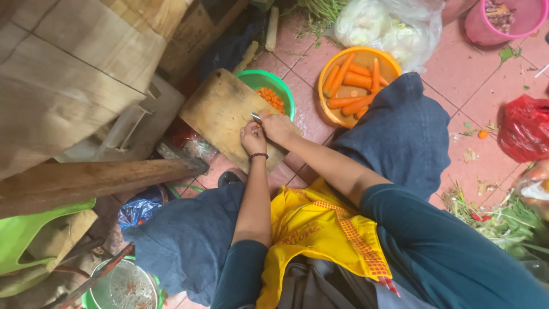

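At the frame's centre, the right hand [278,127] grips a knife [255,117] over the wooden cutting board [220,111]. The left hand [252,138] is curled beside it, perhaps pinning something hidden. Just above, a green bowl [284,87] holds diced carrot; the orange bowl [329,68] holds whole peeled carrots [350,86].

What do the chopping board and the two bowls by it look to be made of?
The chopping board looks like bare, worn wood: pale brown, matt and stained. The green bowl and orange bowl look like plastic: bright, even colour with smooth, thin rims.
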